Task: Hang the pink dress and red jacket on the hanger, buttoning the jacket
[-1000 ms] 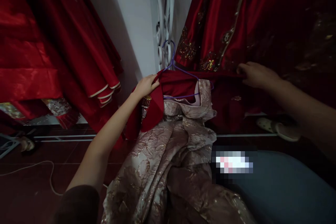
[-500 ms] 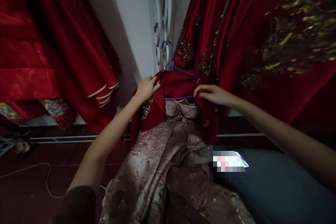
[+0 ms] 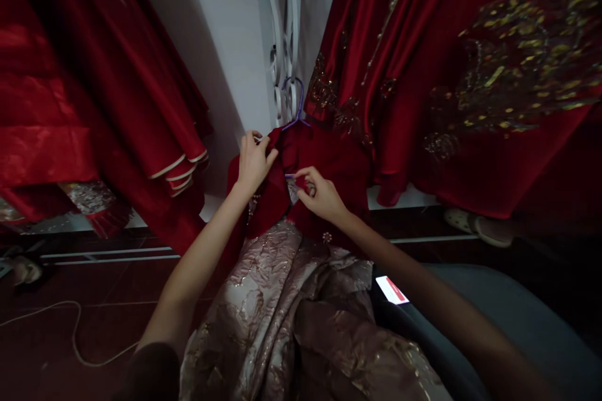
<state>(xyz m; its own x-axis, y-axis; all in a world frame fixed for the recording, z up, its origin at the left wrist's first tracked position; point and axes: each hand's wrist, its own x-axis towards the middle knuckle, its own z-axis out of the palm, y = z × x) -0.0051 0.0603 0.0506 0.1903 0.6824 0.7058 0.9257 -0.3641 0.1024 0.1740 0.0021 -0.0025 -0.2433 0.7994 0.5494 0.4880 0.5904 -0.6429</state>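
A short red jacket (image 3: pixel 338 163) with beaded trim hangs on a purple hanger (image 3: pixel 300 114) over a pinkish-gold brocade dress (image 3: pixel 263 276). My left hand (image 3: pixel 254 161) grips the jacket by its left shoulder and collar, fingers curled over the cloth. At mid-chest, my right hand (image 3: pixel 322 195) pinches the front edge of the jacket's right panel between thumb and fingers. Through the narrow gap between the two panels, a bit of the dress's bodice and the hanger's lower bar show. The dress's skirt spreads down toward me.
Red garments (image 3: pixel 160 94) hang at the left, and red gowns with gold sequins (image 3: pixel 517 69) at the right. A white metal stand (image 3: pixel 285 25) rises behind the hanger. Low at the right, a lit phone (image 3: pixel 392 291) lies beside a grey seat (image 3: pixel 498 301). A cable (image 3: pixel 78 332) crosses the floor; shoes (image 3: pixel 480 225) stand behind.
My right hand has drawn the jacket's right panel leftward across the dress, covering most of the bodice. My left hand stays at the left shoulder, slightly shifted left.
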